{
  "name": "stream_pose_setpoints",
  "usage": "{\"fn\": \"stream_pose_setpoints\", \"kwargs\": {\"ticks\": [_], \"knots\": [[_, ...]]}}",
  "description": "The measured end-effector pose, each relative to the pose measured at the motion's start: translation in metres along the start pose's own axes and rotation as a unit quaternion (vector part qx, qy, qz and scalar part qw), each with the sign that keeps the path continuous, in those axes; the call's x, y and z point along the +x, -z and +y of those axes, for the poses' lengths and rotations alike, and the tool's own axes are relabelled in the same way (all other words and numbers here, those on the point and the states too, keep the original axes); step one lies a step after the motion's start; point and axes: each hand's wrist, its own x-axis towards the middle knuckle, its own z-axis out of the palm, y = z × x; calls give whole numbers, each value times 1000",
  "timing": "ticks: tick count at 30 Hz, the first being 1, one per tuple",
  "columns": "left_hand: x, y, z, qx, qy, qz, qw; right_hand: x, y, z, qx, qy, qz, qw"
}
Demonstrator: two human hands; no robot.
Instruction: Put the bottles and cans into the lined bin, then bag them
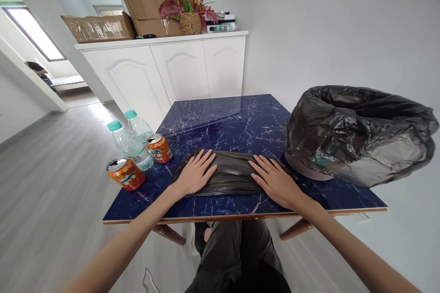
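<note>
A folded black plastic bag (232,171) lies flat along the front of the blue marbled table (220,123). My left hand (196,173) rests on its left end, palm down with the fingers stretched out. On the right end lies my right hand (273,181), likewise flat with its fingers spread. Neither hand grips anything. Parts of the bag are hidden under both palms. To the right stands a bin (302,167) lined with a large black plastic bag (330,132), its mouth gaping.
At the table's left stand two orange soda cans, one nearer (129,178) and one farther (161,151), beside two clear plastic bottles with teal caps (115,126). Behind the table, a white cabinet (182,64) carries cardboard boxes (99,27) and a flower basket (190,23).
</note>
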Motion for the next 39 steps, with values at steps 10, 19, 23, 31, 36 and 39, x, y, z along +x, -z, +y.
{"fn": "stream_pose_setpoints", "kwargs": {"ticks": [10, 19, 23, 31, 36, 39], "knots": [[-12, 1, -21, 27, 24, 23, 999, 0, -12, 9, -15, 14, 18, 1000], [10, -3, 89, -42, -141, 65, 987, 0, -17, 10, -39, 13, 21, 999], [16, -15, 100, -51, -110, 24, 992, -1, -15, 9, -43, 11, 14, 999], [-18, -9, 11, 11, 8, 35, 999, -2, -13, 6, -28, 5, 22, 999], [-42, 2, -20, 0, 34, 43, 998, -2, -10, 7, -21, 6, 17, 1000], [-58, 12, -18, -41, 21, 84, 995, -3, -3, -8, -17, -11, 52, 998]]}}
